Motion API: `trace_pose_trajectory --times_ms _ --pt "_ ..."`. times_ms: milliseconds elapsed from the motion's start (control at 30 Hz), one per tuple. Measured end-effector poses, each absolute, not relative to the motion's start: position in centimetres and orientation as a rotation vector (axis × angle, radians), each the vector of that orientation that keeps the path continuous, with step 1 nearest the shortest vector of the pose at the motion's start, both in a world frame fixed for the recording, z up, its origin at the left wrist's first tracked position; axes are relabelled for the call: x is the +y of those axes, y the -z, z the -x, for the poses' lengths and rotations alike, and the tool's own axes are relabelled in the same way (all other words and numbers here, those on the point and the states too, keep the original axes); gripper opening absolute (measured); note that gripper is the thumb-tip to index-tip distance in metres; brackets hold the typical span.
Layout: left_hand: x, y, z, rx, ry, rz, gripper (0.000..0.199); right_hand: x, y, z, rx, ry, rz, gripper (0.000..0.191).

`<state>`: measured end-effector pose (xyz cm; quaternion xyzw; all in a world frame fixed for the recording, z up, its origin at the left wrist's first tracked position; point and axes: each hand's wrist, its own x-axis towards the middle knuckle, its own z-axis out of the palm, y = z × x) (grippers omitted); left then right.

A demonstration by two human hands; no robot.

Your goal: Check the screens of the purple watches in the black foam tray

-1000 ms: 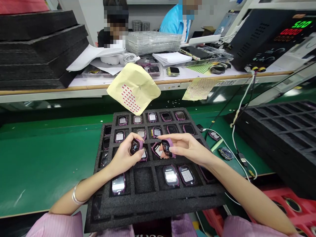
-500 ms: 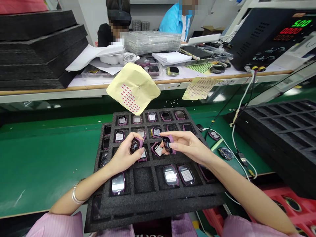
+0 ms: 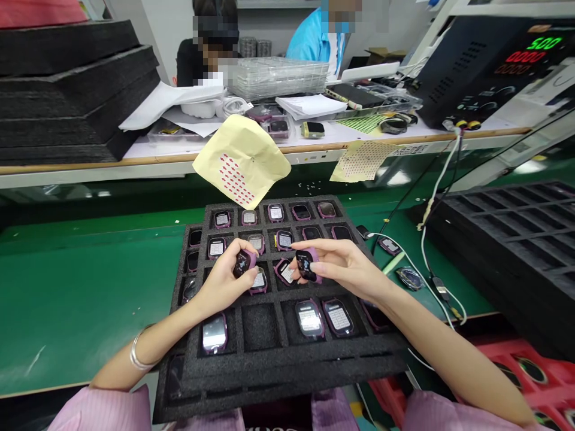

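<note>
My left hand pinches a purple-framed watch with a dark face over the left part of a black foam tray. Between the fingers of my right hand is a second purple watch, its dark face showing small lit marks. Both are held above the tray, a short gap apart. Several purple watches lie in the tray's compartments, many with white printed labels on their screens. One labelled watch sits tilted between my hands. Another tray lies underneath.
Yellow sticker sheets hang from the shelf edge. Black foam stacks stand at left and right. Cables and a power supply are at right. Two people are beyond the shelf.
The watch in my left hand has shifted slightly left, and the one in my right hand has turned a little, showing more of its face.
</note>
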<state>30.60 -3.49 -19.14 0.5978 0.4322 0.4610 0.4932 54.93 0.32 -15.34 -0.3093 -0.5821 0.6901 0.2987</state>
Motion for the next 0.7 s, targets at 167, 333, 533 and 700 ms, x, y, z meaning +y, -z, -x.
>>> trace_pose_trajectory --times_ms 167,333,533,700 --pt "-2.92 18.99 -30.82 0.949 -1.009 -1.183 0.035 0.65 15.82 -54.54 -1.355 -2.075 0.836 0.04" --pt "-2.58 18.79 -30.84 0.805 -1.033 -0.821 0.04 0.74 16.08 -54.43 -1.147 -2.075 0.847 0.04" --pt "-2.86 18.56 -31.05 0.774 -1.009 -0.769 0.041 0.43 16.14 -54.24 -1.14 -2.03 0.821 0.049" --pt "-2.98 18.7 -31.18 0.752 -0.994 -0.785 0.04 0.31 16.27 -54.1 -1.178 -2.011 0.8 0.051"
